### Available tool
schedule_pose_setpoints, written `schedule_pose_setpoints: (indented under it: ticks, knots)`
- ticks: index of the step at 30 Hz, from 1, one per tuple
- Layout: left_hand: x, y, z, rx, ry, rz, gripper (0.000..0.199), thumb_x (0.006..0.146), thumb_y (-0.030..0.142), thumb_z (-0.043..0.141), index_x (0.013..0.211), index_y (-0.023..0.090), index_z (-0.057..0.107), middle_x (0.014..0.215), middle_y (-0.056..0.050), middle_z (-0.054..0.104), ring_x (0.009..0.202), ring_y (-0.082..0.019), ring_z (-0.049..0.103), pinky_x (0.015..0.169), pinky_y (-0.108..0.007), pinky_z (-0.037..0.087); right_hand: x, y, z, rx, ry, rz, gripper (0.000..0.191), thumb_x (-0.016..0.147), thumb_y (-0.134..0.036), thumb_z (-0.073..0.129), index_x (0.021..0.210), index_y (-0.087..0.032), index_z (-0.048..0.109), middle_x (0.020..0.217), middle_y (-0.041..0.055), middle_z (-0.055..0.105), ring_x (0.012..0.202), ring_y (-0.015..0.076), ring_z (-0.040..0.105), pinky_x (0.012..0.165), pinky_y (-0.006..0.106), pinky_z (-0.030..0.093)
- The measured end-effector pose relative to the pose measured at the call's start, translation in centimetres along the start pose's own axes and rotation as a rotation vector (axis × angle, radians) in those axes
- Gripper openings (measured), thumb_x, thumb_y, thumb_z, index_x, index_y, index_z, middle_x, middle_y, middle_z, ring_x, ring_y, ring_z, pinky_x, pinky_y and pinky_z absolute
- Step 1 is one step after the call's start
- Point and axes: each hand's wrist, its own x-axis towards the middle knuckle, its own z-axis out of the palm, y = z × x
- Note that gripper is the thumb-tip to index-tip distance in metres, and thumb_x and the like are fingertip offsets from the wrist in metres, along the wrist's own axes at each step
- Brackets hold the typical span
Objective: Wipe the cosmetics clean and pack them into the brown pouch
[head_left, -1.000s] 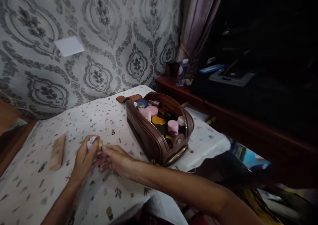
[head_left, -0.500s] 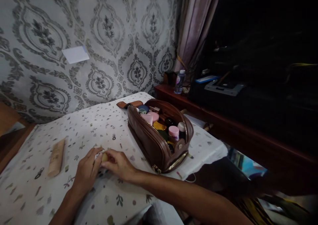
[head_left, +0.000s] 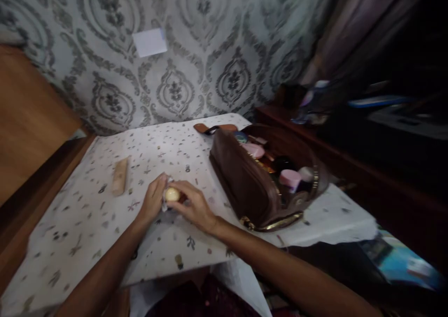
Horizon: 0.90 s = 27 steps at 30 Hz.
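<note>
Over the front part of the cloth, my two hands meet. My right hand (head_left: pixel 194 205) pinches a small, round, pale yellow item (head_left: pixel 172 194) with a glossy face, like a jar or lid, between thumb and fingers. Close against it, my left hand (head_left: pixel 153 198) is curled around a crumpled whitish piece (head_left: pixel 164 208), tissue or thin plastic; I cannot tell which. This piece touches the yellow item's left side. To the left a beige tube (head_left: pixel 120 177) lies on the cloth. On the right stands an unzipped brown toiletry bag (head_left: pixel 241 182), holding several cosmetics, among them a pink-lidded jar (head_left: pixel 290 179).
A patterned white cloth (head_left: pixel 84 205) covers the table. Behind the bag lies a brown strap or flap (head_left: pixel 215 128). A wooden panel (head_left: pixel 31 121) borders the left side. At the right stands a dark red cabinet (head_left: pixel 280 116) with a blurred bottle (head_left: pixel 308 105).
The view has swung left and down, so everything sits further right. The pale yellow item has turned and shows its round face. Both hands keep hold of their things.
</note>
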Motion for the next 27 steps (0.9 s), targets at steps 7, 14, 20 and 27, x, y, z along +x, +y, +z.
schedule_pose_setpoints:
  ticks: [7, 14, 20, 27]
  knots:
    - [-0.2, -0.7, 0.8, -0.085, 0.019, -0.013, 0.042, 0.099, 0.056, 0.041, 0.081, 0.019, 0.05, 0.079, 0.001, 0.05, 0.076, -0.014, 0.048, 0.074, -0.026, 0.042, 0.4, 0.9, 0.3, 0.09, 0.102, 0.152, 0.046, 0.077, -0.036, 0.078, 0.12, -0.02, 0.067, 0.118, 0.009, 0.067, 0.1, 0.0195, 0.065, 0.085, 0.032, 0.056]
    - [-0.7, 1.0, 0.6, 0.013, 0.014, 0.049, 0.042, 0.101, 0.055, 0.034, 0.086, 0.02, 0.05, 0.082, -0.001, 0.053, 0.079, -0.015, 0.051, 0.077, -0.027, 0.043, 0.6, 0.7, 0.3, -0.026, 0.074, 0.087, 0.047, 0.077, -0.013, 0.062, 0.123, -0.02, 0.066, 0.116, 0.0077, 0.065, 0.099, 0.0165, 0.065, 0.08, 0.028, 0.057]
    - [-1.6, 1.4, 0.5, 0.391, 0.0, 0.177, 0.034, 0.103, 0.04, 0.032, 0.116, 0.018, 0.054, 0.106, -0.008, 0.063, 0.098, -0.02, 0.06, 0.091, -0.033, 0.045, 0.8, -0.5, -0.1, -0.248, 0.103, 0.179, 0.027, 0.072, -0.014, 0.065, 0.098, -0.017, 0.07, 0.086, 0.0043, 0.065, 0.078, 0.0169, 0.058, 0.075, 0.03, 0.048]
    - [-2.2, 1.9, 0.5, 0.675, -0.038, 0.599, 0.025, 0.101, 0.028, 0.044, 0.102, 0.016, 0.066, 0.093, -0.009, 0.068, 0.091, -0.022, 0.059, 0.082, -0.034, 0.049, 0.7, -1.3, -0.3, -0.225, 0.025, 0.355, 0.009, 0.07, -0.019, 0.067, 0.076, -0.014, 0.063, 0.066, -0.0031, 0.057, 0.064, 0.0113, 0.051, 0.061, 0.022, 0.038]
